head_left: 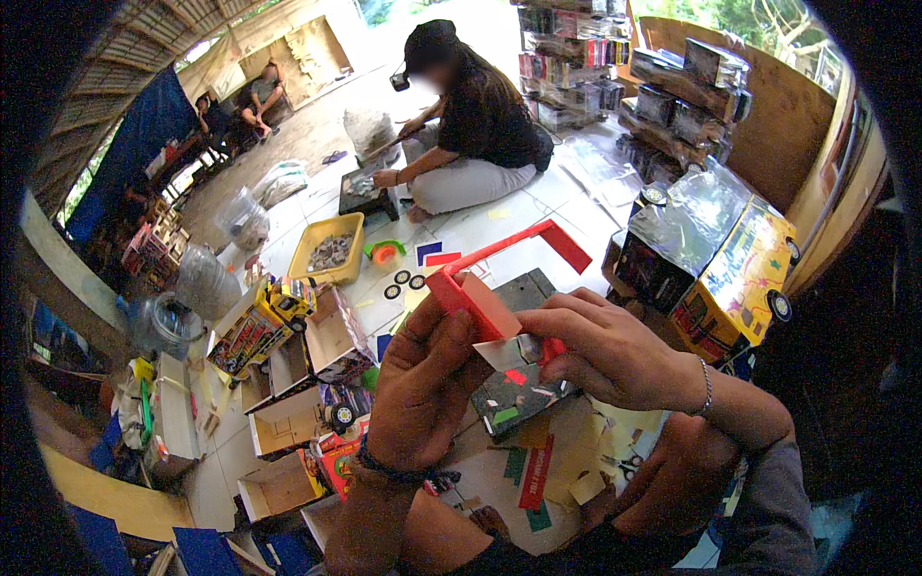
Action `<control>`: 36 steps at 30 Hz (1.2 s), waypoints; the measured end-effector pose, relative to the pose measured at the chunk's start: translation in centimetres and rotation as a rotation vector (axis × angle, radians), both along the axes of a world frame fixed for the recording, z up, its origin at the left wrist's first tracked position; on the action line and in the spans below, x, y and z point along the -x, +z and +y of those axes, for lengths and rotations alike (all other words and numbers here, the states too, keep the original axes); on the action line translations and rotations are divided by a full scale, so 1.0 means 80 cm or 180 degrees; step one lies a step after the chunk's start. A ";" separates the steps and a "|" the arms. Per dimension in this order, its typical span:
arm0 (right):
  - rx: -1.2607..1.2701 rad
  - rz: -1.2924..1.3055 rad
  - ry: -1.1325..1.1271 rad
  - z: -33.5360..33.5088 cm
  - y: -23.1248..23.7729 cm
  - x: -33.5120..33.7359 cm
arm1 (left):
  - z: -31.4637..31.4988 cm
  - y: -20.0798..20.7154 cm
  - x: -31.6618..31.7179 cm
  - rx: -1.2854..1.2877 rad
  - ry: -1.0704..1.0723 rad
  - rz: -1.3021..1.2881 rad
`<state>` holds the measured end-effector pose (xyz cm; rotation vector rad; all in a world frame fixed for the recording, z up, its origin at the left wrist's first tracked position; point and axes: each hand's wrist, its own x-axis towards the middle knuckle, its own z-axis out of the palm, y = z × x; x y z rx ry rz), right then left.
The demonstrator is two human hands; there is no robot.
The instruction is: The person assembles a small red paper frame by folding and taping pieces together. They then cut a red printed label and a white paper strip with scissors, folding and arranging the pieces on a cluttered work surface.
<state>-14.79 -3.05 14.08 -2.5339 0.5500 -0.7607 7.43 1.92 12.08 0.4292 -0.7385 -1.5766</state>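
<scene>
Left fingers: my left hand (pixel 423 389) is closed round a bright red, angular piece with a box-like block and a long bent strip (pixel 492 312), thumb pressed on the near face of the block, other fingers mostly hidden behind it.
Right fingers: on my right hand (pixel 615 350), index stretched out to touch the block's right end; thumb curled below, close to a small red bit; other fingers loosely bent. Gap between thumb and index is small; can't tell if they pinch anything.
Left pose: comes up from the lower edge, nearly upright, dark braided band (pixel 394 468) at the wrist.
Right pose: reaches in from the right, forearm bent at the elbow, back of hand up, thin pale chain bracelet (pixel 706 387), grey sleeve (pixel 773 499) behind.
Red piece location: between my hands, raised in front of a dark grey flat slab (pixel 526 286).
Red piece direction: block slopes down to the right; strip's long axis runs away and right from the block's left end, then bends down-right at the far corner.
Pale panel: small whitish flat piece (pixel 504 353) just under the block; can't tell if attached.
Near my lap: printed red flat strip (pixel 536 470), scissors (pixel 629 468).
Left side: yellow toy truck (pixel 254 326) near open-topped wooden boxes (pixel 285 427).
Right side: large yellow toy truck (pixel 735 278) tipped over.
Ahead: yellow plastic tub (pixel 351 270) of small pieces; co-worker in black top (pixel 485 120) seated on the floor.
</scene>
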 end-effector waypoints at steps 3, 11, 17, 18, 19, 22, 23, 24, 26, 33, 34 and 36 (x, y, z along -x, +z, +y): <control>-0.0182 0.0015 0.0011 0.001 0.002 0.001 | 0.000 0.003 0.001 0.0057 0.0032 -0.0029; -0.0099 0.0011 -0.0024 0.002 0.000 0.001 | -0.001 0.003 0.003 0.0082 0.0126 -0.0153; 0.0144 -0.0089 -0.0017 -0.001 -0.001 0.000 | -0.001 0.008 0.004 -0.0026 0.0043 -0.0116; 0.0180 -0.0098 -0.0026 -0.001 -0.002 0.000 | -0.001 0.009 0.004 -0.0022 -0.0013 -0.0046; 0.0215 -0.0106 -0.0035 -0.001 -0.002 0.000 | -0.001 0.009 0.005 -0.0104 0.0056 -0.0108; 0.0311 -0.0123 -0.0008 -0.006 -0.004 -0.001 | 0.000 0.009 0.006 -0.0165 0.0127 -0.0068; 0.0321 -0.0137 0.0001 -0.007 -0.005 -0.001 | 0.000 0.009 0.006 -0.0170 0.0108 -0.0052; 0.0328 -0.0151 0.0009 -0.007 -0.005 -0.001 | 0.000 0.009 0.006 -0.0177 0.0088 -0.0035; 0.0354 -0.0178 0.0012 -0.008 -0.007 -0.001 | -0.001 0.008 0.004 -0.0227 0.0014 0.0008; 0.0540 -0.0224 -0.0021 -0.012 -0.010 -0.002 | -0.003 0.001 0.002 -0.0191 -0.0039 -0.0144; 0.0578 -0.0252 -0.0017 -0.012 -0.011 -0.002 | -0.003 0.001 0.002 -0.0252 0.0006 -0.0222; 0.0613 -0.0291 -0.0001 -0.013 -0.011 -0.002 | -0.003 -0.001 0.002 -0.0152 -0.0026 -0.0124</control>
